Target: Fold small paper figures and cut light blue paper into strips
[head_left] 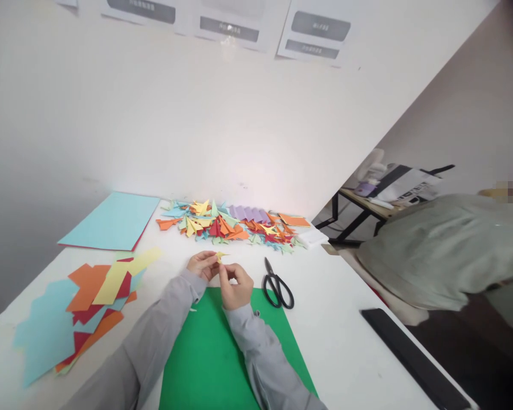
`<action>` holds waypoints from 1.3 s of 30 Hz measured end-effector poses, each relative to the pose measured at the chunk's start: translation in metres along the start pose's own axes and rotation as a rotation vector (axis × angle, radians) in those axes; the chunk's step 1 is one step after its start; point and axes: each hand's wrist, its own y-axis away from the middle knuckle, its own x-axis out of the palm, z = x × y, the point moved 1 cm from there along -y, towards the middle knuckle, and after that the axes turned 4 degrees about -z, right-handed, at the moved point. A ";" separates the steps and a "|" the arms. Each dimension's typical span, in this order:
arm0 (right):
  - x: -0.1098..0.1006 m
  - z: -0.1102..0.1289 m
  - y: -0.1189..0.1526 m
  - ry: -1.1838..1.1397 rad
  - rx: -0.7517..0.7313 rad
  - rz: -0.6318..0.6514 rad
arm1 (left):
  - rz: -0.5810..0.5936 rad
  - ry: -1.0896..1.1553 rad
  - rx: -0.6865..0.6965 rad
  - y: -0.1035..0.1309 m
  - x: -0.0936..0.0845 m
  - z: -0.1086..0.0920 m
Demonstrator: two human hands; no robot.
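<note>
A small folded piece of yellow paper (220, 257) is pinched between my two hands, above the far edge of a green sheet (209, 347). My left hand (203, 265) holds its left side with closed fingers. On its lower right side, the thumb and fingertips of my right hand (236, 286) are pressed together. Black-handled scissors (277, 287) lie to the right of my right hand, with their blades pointing away. Beyond my hands is a long heap of folded coloured paper pieces (216, 226).
Loose coloured paper pieces (98, 296) and large blue sheets (111, 221) lie on the left. A white object (312, 238) sits beside the heap. A black strip (410, 353) lies along the right edge. A person (427, 250) bends at the right, near another table.
</note>
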 end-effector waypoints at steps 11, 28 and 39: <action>-0.005 0.012 0.006 0.046 -0.131 0.059 | 0.136 -0.014 -0.004 0.011 -0.002 0.001; -0.120 -0.098 -0.006 0.927 0.079 0.260 | -0.016 0.158 -0.091 0.007 0.000 -0.004; -0.111 -0.075 -0.010 -0.270 0.927 0.100 | -0.058 0.239 -0.138 0.007 0.000 -0.006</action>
